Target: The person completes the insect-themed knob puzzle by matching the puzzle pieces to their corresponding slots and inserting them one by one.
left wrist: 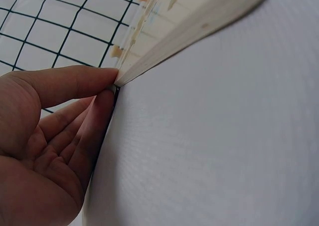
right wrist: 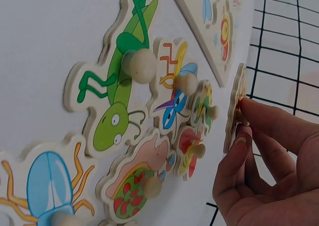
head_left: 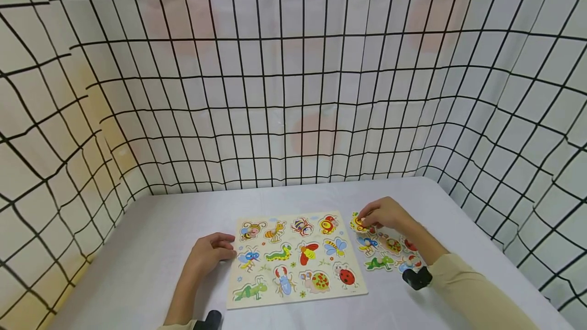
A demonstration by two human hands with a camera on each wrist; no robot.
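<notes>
Right of the puzzle board (head_left: 294, 241), I see right hand (head_left: 382, 213) pinching a yellow-red piece (head_left: 355, 222), board's long axis crosswise; left hand (head_left: 209, 254) unclenched, touching board's left edge

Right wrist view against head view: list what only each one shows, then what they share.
Only the right wrist view clearly shows the round wooden knob on the grasshopper piece and the edge-on side of the held piece.

Only the head view shows the left hand beside the puzzle board's left edge, the right sleeve and the whole puzzle board; the other catches just part of it.

Both show the right hand pinching that piece, the loose grasshopper piece and the black grid.
</notes>
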